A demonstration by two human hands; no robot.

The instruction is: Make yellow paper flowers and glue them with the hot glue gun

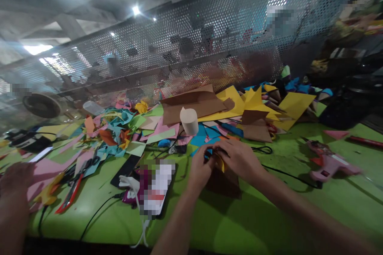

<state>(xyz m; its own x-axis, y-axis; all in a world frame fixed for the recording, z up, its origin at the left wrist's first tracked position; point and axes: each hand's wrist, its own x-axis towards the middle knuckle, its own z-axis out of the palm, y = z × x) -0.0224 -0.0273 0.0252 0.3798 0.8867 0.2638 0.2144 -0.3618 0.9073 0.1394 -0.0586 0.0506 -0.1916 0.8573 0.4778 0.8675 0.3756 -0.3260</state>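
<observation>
My left hand (201, 166) and my right hand (239, 158) meet over the middle of the green table. Their fingers are curled together around a curved piece of yellow paper (221, 163), mostly hidden by the fingers. A bit of blue shows between the hands; I cannot tell whether it belongs to the same piece. Below the fingers a dark brown sheet of paper (224, 185) lies on the table. Just beyond the hands are blue paper (202, 137) and an upright white roll (189, 122).
Brown cardboard (191, 106) and yellow paper (260, 103) are piled behind. A pink glue gun (330, 165) lies right. A phone (160, 187), red-handled scissors (73, 187) and a yellow glue gun (49, 192) lie left, near another person's hand (15, 179). Cords cross the table (269, 211).
</observation>
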